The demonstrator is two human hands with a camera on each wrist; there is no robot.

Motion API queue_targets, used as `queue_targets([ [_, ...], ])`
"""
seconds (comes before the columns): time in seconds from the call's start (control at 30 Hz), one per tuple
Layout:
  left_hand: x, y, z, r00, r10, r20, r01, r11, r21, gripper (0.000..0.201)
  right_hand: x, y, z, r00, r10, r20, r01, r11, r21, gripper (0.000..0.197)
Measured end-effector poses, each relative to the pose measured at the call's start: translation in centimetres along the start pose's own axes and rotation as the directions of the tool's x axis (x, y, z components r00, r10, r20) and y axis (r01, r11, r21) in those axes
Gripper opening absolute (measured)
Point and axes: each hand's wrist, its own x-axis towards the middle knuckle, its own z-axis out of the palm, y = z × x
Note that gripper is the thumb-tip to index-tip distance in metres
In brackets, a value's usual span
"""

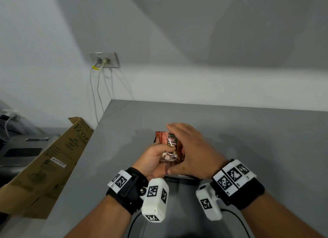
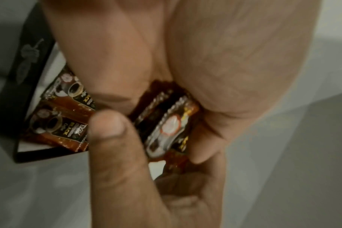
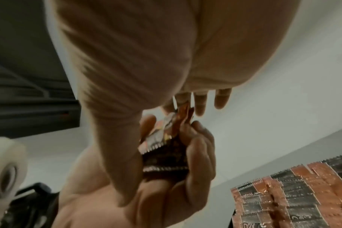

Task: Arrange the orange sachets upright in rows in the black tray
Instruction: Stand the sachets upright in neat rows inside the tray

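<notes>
My left hand [image 1: 153,159] grips a small bundle of orange sachets [image 1: 170,145] upright above the table, thumb [image 2: 111,146] on the front and fingers curled round the back. My right hand [image 1: 192,149] spans the same bundle [image 3: 162,138], fingers over its top edge and thumb low on the near side. The black tray [image 1: 184,180] lies just under and behind the hands, mostly hidden. In the left wrist view two sachets [image 2: 59,117] lie in the tray beside its black wall [image 2: 23,69]. Several upright sachets [image 3: 295,194] fill the tray in the right wrist view.
The grey table [image 1: 248,140] reaches to the white wall. A cardboard box [image 1: 53,159] leans at the table's left edge beside a dark grey machine [image 1: 23,149]. Cables hang from a wall socket [image 1: 104,60]. Black cables [image 1: 236,218] trail near the front edge.
</notes>
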Motion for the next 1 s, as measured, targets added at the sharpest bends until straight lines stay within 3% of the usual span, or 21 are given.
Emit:
queue_targets([
  [0.13,-0.5,0.1,0.6,0.998,0.034,0.059,-0.035,0.999,0.021,0.036,0.3,-0.2,0.2,1.0,-0.024,-0.005,0.024,0.999,0.036,0.092],
  [0.37,-0.3,-0.1,0.6,0.998,0.058,0.026,-0.057,0.998,-0.038,0.051,1.0,-0.1,1.1,0.996,-0.089,-0.011,0.089,0.993,0.076,0.081],
  [0.47,-0.1,-0.1,0.4,1.0,0.025,-0.016,-0.025,1.0,0.008,0.04,0.9,-0.2,1.2,0.997,-0.08,-0.001,0.08,0.995,0.06,0.085],
  [0.57,-0.1,0.0,0.5,0.995,0.073,-0.072,-0.067,0.995,0.079,0.031,0.7,-0.1,0.9,0.999,-0.033,0.003,0.033,0.991,0.131,0.095],
  [0.63,-0.2,0.2,0.5,0.99,0.118,-0.082,-0.108,0.987,0.122,0.049,0.6,0.0,0.1,0.995,0.054,-0.081,-0.031,0.962,0.27,0.078],
  [0.7,-0.1,0.6,0.4,0.982,0.172,-0.079,-0.156,0.972,0.175,0.067,0.7,0.6,-0.7,0.965,0.185,-0.184,-0.101,0.915,0.392,0.045],
  [0.77,0.2,0.8,0.3,0.974,0.213,-0.083,-0.188,0.954,0.235,0.074,0.9,1.1,-1.2,0.946,0.257,-0.199,-0.128,0.858,0.498,0.023],
  [0.93,0.6,1.3,0.5,0.965,0.252,-0.073,-0.212,0.914,0.347,0.08,1.1,1.0,-1.3,0.968,0.21,-0.137,-0.123,0.874,0.47,0.013],
  [1.0,0.6,1.7,0.1,0.948,0.289,-0.133,-0.221,0.899,0.378,0.077,1.3,1.3,-1.3,0.952,0.238,-0.191,-0.134,0.888,0.44,0.013],
])
